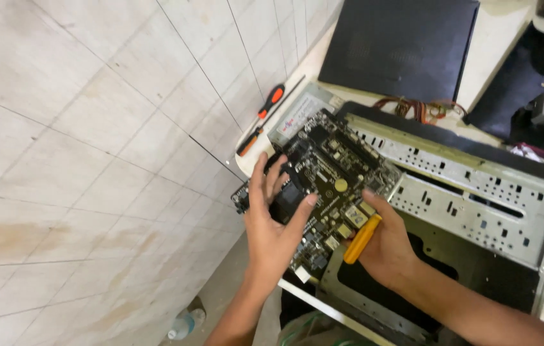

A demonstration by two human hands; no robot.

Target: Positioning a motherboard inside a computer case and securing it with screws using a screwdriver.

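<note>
Head view, looking down on a workbench beside a tiled wall:

- Motherboard point(323, 186): a dark circuit board held tilted at the near-left corner of the open computer case point(477, 211), partly over the case's edge and partly over the gap by the wall; it rests on no flat surface, so both hands carry it.
- Left hand point(272, 224): fingers spread open and wrapped about the board's left edge, thumb across its face; the wide spread seems meant to steady the board by its rim.
- Right hand point(384, 247): fingers curled on the board's lower right edge while pinching a yellow-handled screwdriver point(363, 238) against the palm; the tool's tip is hidden, and it appears merely kept ready.
- Case: bare metal, side panel off, perforated drive bay point(470, 173) facing up, which leaves its interior open to reach.
- Power supply point(300, 115): a grey box just behind the board, with a red and yellow wire bundle point(419, 109) beyond.
- Two orange-handled screwdrivers point(262, 118): lying at the bench edge near the wall, apart from both hands.
- Black panel point(400, 45): flat on the bench, well behind the case.
- Plastic bottle point(185, 323): on the floor below.
</note>
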